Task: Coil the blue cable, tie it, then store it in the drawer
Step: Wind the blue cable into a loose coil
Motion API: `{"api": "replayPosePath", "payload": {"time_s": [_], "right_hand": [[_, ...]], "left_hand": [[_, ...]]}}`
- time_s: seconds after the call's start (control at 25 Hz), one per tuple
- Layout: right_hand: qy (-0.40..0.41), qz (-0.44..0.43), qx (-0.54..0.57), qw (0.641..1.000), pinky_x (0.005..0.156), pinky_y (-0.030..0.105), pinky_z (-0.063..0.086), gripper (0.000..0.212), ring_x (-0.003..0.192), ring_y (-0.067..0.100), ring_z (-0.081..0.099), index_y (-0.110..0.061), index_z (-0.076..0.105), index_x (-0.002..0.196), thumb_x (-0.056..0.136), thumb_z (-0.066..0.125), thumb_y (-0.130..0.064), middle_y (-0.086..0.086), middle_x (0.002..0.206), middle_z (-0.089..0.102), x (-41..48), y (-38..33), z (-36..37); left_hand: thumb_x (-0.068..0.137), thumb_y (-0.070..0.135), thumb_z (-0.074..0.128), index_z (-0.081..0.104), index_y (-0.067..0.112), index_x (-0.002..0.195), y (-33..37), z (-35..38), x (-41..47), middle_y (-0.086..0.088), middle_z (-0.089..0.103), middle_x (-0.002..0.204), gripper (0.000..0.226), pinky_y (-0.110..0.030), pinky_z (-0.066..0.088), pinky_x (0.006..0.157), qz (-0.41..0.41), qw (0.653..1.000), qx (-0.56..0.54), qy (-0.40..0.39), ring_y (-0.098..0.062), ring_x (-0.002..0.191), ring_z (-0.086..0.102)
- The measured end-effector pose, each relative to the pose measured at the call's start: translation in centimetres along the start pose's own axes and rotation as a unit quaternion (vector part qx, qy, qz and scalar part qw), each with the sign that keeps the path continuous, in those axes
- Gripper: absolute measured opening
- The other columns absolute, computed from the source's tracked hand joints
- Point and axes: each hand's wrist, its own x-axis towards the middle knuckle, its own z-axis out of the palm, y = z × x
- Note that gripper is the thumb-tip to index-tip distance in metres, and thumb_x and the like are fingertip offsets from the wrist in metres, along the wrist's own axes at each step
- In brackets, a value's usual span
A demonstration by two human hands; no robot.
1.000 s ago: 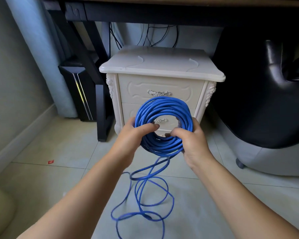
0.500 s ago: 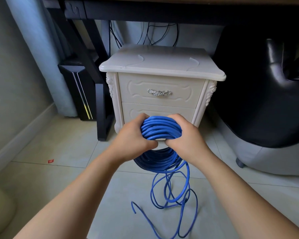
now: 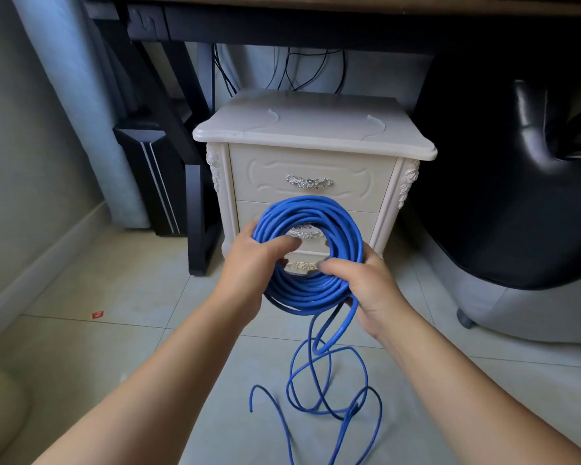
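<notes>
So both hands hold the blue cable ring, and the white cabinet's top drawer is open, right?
No. The head view shows the top drawer of the cream-white cabinet shut. The left hand and right hand do hold the coiled blue cable.

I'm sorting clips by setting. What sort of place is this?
Probably a home office or study corner: a cream drawer cabinet stands under a dark desk, with a black computer tower beside it, dark cords hanging behind, and a black padded chair on the tiled floor.

Left hand (image 3: 249,263) and right hand (image 3: 366,286) grip an upright blue cable (image 3: 311,253) coil before a shut cream nightstand (image 3: 312,162); loose cable trails onto the floor (image 3: 114,347).
</notes>
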Motion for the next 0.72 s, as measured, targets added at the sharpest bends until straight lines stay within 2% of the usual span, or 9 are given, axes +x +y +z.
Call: {"api": "replayPosePath", "payload": {"time_s": [0.08, 0.16, 0.24, 0.28, 0.36, 0.4, 0.52, 0.64, 0.72], "right_hand": [[0.053, -0.006, 0.029, 0.998, 0.084, 0.049, 0.053, 0.027, 0.078, 0.030, 0.063, -0.013, 0.061, 0.091, 0.074, 0.066, 0.007, 0.009, 0.077, 0.062, 0.4, 0.2, -0.1], [0.102, -0.006, 0.053, 0.993, 0.087, 0.052, 0.053, 0.027, 0.079, 0.032, 0.063, -0.016, 0.062, 0.088, 0.071, 0.064, 0.004, 0.012, 0.079, 0.062, 1.0, 0.5, -0.2], [0.148, -0.012, 0.077, 0.986, 0.084, 0.047, 0.054, 0.027, 0.078, 0.029, 0.062, -0.016, 0.061, 0.089, 0.074, 0.062, 0.006, 0.011, 0.081, 0.061, 1.5, 0.6, -0.3], [0.163, -0.018, 0.089, 0.982, 0.081, 0.044, 0.053, 0.028, 0.079, 0.028, 0.062, -0.016, 0.061, 0.091, 0.075, 0.062, 0.007, 0.011, 0.084, 0.060, 1.6, 0.6, -0.5], [0.179, -0.026, 0.109, 0.977, 0.079, 0.042, 0.052, 0.029, 0.080, 0.029, 0.062, -0.015, 0.060, 0.096, 0.076, 0.061, 0.006, 0.014, 0.089, 0.061, 1.9, 0.6, -1.0], [0.184, -0.025, 0.115, 0.976, 0.078, 0.043, 0.053, 0.030, 0.080, 0.030, 0.064, -0.015, 0.060, 0.098, 0.076, 0.060, 0.005, 0.015, 0.091, 0.062, 1.9, 0.5, -1.1], [0.201, -0.030, 0.129, 0.971, 0.081, 0.045, 0.056, 0.031, 0.082, 0.030, 0.067, -0.017, 0.059, 0.100, 0.078, 0.059, 0.005, 0.014, 0.091, 0.064, 2.0, 0.2, -1.4], [0.213, -0.023, 0.146, 0.966, 0.074, 0.043, 0.056, 0.029, 0.076, 0.029, 0.068, -0.013, 0.058, 0.102, 0.079, 0.056, 0.006, 0.013, 0.087, 0.065, 2.2, 0.2, -1.8], [0.207, 0.006, 0.188, 0.960, 0.063, 0.036, 0.052, 0.026, 0.067, 0.025, 0.066, -0.010, 0.056, 0.101, 0.080, 0.054, 0.005, 0.011, 0.079, 0.064, 2.2, 0.0, -2.1]], "left_hand": [[0.069, 0.037, 0.079, 0.057, 0.022, 0.118, -0.1, 0.2, -0.2, 0.008, 0.064, 0.095, 0.056, -0.042, 0.052, 0.095, 0.007, 0.998, 0.028, -0.052, -0.011, 0.090, 0.061], [0.068, 0.057, 0.073, 0.041, 0.033, 0.137, -0.4, 0.5, -0.7, 0.012, 0.049, 0.126, 0.080, -0.029, 0.036, 0.106, 0.116, 0.978, 0.171, 0.006, -0.003, 0.119, 0.046], [0.074, 0.066, 0.062, 0.048, 0.029, 0.121, -0.8, 1.0, -1.7, 0.010, 0.046, 0.115, 0.061, -0.024, 0.035, 0.096, 0.250, 0.920, 0.290, 0.086, -0.004, 0.111, 0.043], [0.077, 0.068, 0.057, 0.053, 0.025, 0.102, -0.8, 1.2, -2.1, 0.010, 0.049, 0.102, 0.050, -0.025, 0.039, 0.085, 0.252, 0.912, 0.314, 0.082, -0.005, 0.096, 0.048], [0.074, 0.076, 0.051, 0.054, 0.025, 0.083, -1.4, 1.6, -2.5, 0.011, 0.052, 0.088, 0.052, -0.025, 0.041, 0.071, 0.191, 0.923, 0.335, -0.014, -0.003, 0.080, 0.051], [0.071, 0.079, 0.052, 0.057, 0.029, 0.083, -1.9, 1.6, -2.6, 0.014, 0.053, 0.090, 0.052, -0.023, 0.043, 0.074, 0.191, 0.911, 0.360, -0.067, -0.001, 0.084, 0.053], [0.080, 0.067, 0.059, 0.070, 0.029, 0.085, -2.6, 1.5, -2.3, 0.015, 0.062, 0.090, 0.041, -0.021, 0.043, 0.082, 0.272, 0.857, 0.411, -0.149, -0.002, 0.091, 0.054], [0.095, 0.036, 0.059, 0.069, 0.016, 0.070, -2.2, 2.0, -2.6, 0.012, 0.064, 0.063, 0.033, -0.017, 0.043, 0.070, 0.153, 0.923, 0.280, -0.216, -0.001, 0.066, 0.057], [0.097, 0.023, 0.056, 0.063, 0.010, 0.065, -1.7, 2.2, -2.5, 0.003, 0.066, 0.062, 0.035, -0.024, 0.049, 0.086, 0.027, 0.972, 0.106, -0.206, -0.014, 0.073, 0.065]]}}
